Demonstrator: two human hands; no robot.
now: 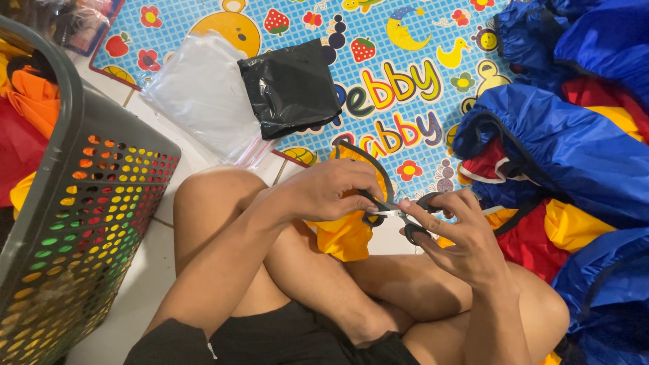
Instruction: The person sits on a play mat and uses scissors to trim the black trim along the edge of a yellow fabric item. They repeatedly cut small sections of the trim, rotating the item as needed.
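Two hands meet over crossed legs. Far left: grey perforated basket (88, 203) packed with coloured fabric. Left hand (331, 191) pinches yellow fabric piece (345, 233). Right hand (456, 236) grips black-handled scissors (399, 215), blades at fabric edge. Behind: clear bags (199, 94), black bag (291, 88) on patterned mat (405, 81). Right: heap of blue-red-yellow garments (568, 155).

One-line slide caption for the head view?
Seated on the floor, left hand holds yellow fabric while right hand works scissors.
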